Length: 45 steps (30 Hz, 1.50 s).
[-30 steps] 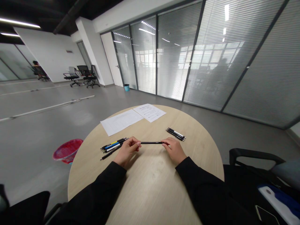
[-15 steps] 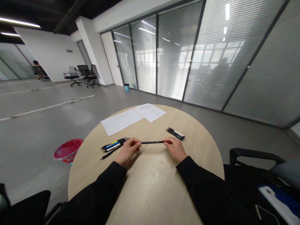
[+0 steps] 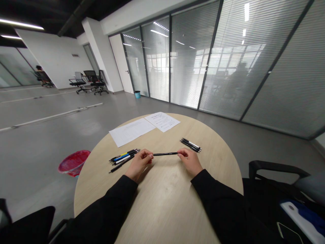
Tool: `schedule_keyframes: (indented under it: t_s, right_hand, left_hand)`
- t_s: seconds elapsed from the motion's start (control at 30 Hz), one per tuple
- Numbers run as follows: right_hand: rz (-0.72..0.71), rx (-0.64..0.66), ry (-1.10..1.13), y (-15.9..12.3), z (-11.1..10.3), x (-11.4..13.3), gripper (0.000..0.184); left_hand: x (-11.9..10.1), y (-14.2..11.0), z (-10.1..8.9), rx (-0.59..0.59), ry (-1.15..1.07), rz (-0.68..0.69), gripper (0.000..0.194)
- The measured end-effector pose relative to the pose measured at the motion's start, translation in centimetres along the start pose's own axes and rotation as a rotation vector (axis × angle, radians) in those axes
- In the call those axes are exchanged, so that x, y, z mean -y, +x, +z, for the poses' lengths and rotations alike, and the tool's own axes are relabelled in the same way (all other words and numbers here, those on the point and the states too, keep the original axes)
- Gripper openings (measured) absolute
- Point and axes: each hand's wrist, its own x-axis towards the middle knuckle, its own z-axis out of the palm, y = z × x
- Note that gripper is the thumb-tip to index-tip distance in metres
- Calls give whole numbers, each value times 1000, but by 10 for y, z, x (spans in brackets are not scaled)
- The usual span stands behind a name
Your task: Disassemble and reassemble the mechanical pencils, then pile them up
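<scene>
Shifted slightly rightward since a second ago with right hand (image 3: 190, 162) and black pen (image 3: 165, 154). Pinching that pen near both ends, left hand (image 3: 139, 163) included, each grip narrow, over the table (image 3: 165, 196). Lying just beside left hand, a loose bunch of pens (image 3: 123, 158); near right hand, a second pen group (image 3: 191, 144).
</scene>
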Motion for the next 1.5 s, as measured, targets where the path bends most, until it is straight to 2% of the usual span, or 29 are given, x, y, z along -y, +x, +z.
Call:
schedule_keyframes:
  t_s: [1.5]
  right_hand:
    - [29,16,2,-2,-1,3,16]
  left_hand:
    - [0,0,1,-15,20,21,30]
